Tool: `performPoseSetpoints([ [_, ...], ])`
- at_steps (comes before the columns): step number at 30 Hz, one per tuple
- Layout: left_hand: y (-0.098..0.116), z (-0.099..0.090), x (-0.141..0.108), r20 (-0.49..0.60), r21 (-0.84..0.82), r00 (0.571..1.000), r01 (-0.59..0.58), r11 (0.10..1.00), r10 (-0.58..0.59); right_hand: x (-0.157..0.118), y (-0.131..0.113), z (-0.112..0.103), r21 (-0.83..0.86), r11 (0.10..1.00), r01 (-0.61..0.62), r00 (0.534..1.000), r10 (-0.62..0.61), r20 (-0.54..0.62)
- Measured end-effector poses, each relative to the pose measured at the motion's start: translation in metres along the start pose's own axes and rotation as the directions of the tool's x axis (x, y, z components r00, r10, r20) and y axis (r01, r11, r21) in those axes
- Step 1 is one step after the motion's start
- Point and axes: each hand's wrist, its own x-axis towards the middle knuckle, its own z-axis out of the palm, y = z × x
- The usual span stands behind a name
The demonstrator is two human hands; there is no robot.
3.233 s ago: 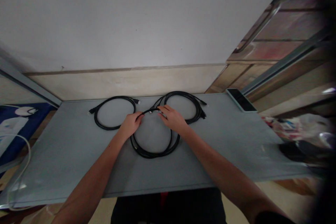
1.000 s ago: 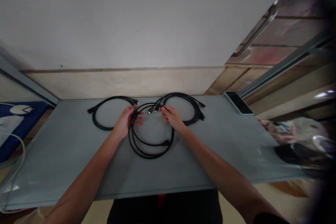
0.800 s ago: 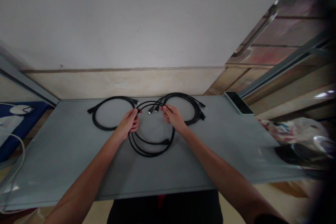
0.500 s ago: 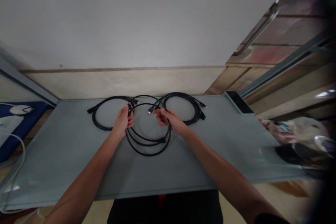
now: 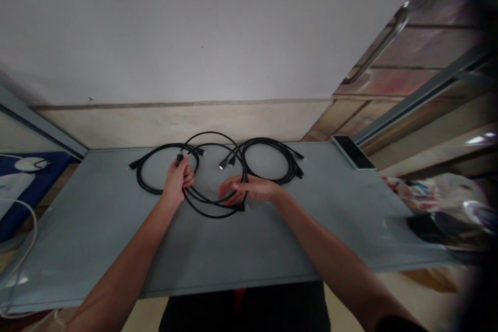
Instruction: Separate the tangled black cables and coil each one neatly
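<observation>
In the head view my left hand is closed around one end of a black cable, and the dark plug sticks up above the thumb. The cable hangs in loose loops between my hands, low over the table. My right hand is inside the right side of these loops, fingers stretched leftward and thumb apart, with a strand crossing over it. Its fingertips are blurred. Another plug of black cable sits just below the right hand.
One coiled black cable lies behind my left hand, another coil behind my right. Flat plugs rest between them. A phone lies at the back right of the grey table. A wall closes off the back.
My left hand has shifted slightly left with the plug. My right hand has moved down, its fingers loosening from a pinch. One cable loop now arches higher at the back.
</observation>
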Motion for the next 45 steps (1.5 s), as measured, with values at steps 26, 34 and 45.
performPoseSetpoints([
  [26, 0.002, -0.008, 0.009, -0.071, -0.195, 0.995, 0.060, 0.979, -0.075, 0.026, 0.014, -0.003, 0.171, 0.852, 0.495, 0.782, -0.351, -0.515],
  [34, 0.004, -0.011, 0.010, -0.021, -0.206, 0.998, 0.061, 0.977, -0.067, 0.028, 0.008, -0.001, 0.158, 0.780, 0.606, 0.657, -0.378, -0.653],
  [45, 0.014, -0.020, 0.016, -0.114, -0.245, 0.988, 0.076, 0.967, -0.107, 0.029, 0.010, -0.004, 0.141, 0.791, 0.595, 0.658, -0.379, -0.651],
])
